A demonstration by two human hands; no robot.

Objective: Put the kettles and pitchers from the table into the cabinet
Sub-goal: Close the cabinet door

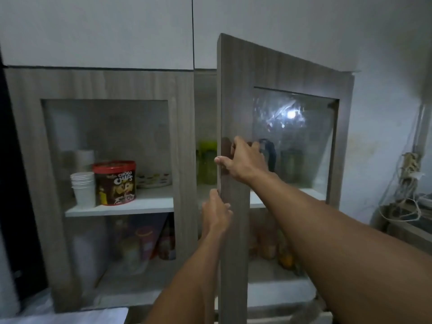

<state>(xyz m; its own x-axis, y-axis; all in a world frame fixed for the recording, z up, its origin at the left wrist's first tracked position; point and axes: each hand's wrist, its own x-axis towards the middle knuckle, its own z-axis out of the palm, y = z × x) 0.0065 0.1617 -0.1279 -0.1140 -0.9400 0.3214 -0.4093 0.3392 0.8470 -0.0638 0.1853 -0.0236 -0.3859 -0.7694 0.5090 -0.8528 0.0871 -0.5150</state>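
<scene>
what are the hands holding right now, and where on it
Both grip the open right cabinet door at its free vertical edge: the right hand near mid-height, the left hand just below it. No kettle or pitcher is held.

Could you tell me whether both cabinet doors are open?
No, only the right door stands ajar, both hands on it; the left door is shut.

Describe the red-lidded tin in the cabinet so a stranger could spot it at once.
Start at the grey wood cabinet and look through the glass of its closed left door. On the white upper shelf stands the tin, just right of a stack of white paper cups. It alone is dark brown with a red lid, a cartoon picture and "Choco Chips" lettering.
</scene>
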